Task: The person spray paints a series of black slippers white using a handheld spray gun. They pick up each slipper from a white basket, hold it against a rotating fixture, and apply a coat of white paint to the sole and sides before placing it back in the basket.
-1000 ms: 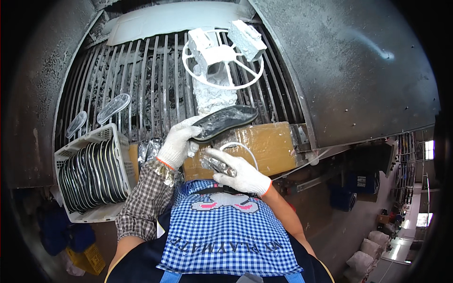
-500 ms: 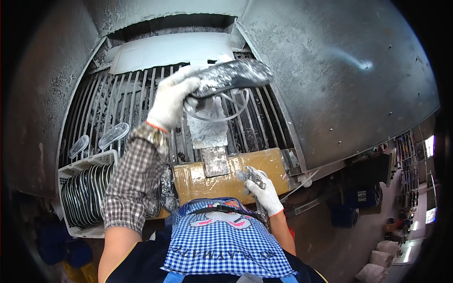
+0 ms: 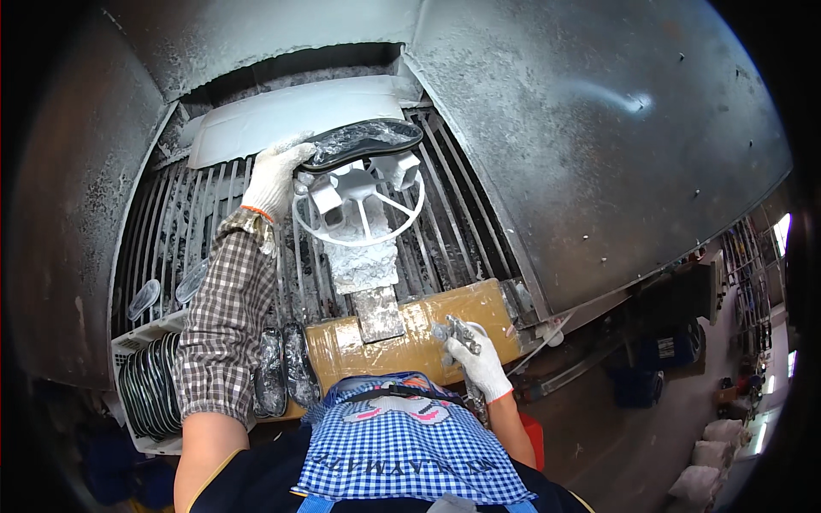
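Observation:
My left hand (image 3: 280,175), in a white knitted glove, is closed on the near-left end of a black shoe sole (image 3: 363,141) with crinkled clear film over its face. The sole lies tilted above a white-coated round turntable (image 3: 366,198) with spokes and upright blocks; whether it rests on the blocks I cannot tell. My right hand (image 3: 483,363), also gloved, is wrapped round a metal spray gun (image 3: 462,333) over the tan, film-wrapped board (image 3: 453,312) at the front edge. Its nozzle points up and to the left.
A white basket (image 3: 150,329) of several upright soles stands at the left, partly behind my sleeve. Two film-wrapped soles (image 3: 271,372) lie beside the board. Slatted bars (image 3: 445,188) lie under the turntable, with metal booth walls (image 3: 599,171) around and a white sheet (image 3: 291,111) behind.
My left hand has brought the sole down and left, level over the turntable, and its film-covered face now shows. My right hand still grips the spray gun, nearly in place.

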A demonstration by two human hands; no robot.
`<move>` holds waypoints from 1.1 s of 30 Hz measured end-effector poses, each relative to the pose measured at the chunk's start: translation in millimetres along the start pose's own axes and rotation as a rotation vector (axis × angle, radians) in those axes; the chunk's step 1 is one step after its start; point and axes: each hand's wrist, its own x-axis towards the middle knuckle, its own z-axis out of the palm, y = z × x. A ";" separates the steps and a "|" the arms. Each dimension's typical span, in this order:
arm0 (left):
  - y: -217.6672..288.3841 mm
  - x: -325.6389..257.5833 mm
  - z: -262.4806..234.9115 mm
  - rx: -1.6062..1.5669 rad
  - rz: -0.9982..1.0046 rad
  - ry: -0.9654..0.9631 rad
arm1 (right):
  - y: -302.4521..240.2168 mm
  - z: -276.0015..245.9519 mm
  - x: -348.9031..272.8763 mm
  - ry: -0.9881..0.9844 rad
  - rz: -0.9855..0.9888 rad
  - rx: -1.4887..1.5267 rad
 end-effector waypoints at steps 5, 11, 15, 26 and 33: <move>7.4 -11.7 1.3 0.076 0.023 0.044 | -2.4 0.9 1.8 0.011 -0.005 -0.010; 4.6 -13.9 -6.3 0.135 -0.011 0.034 | -3.7 0.6 7.0 0.003 -0.001 -0.034; -1.3 -19.6 -6.5 0.192 -0.001 0.090 | -12.6 3.6 5.2 0.025 -0.002 -0.056; -8.9 -25.2 -16.7 0.143 0.113 0.192 | -13.3 7.5 10.5 0.076 -0.142 0.019; -57.0 -87.5 -9.9 -0.089 -0.065 0.610 | -73.1 18.1 35.3 0.017 -0.367 0.105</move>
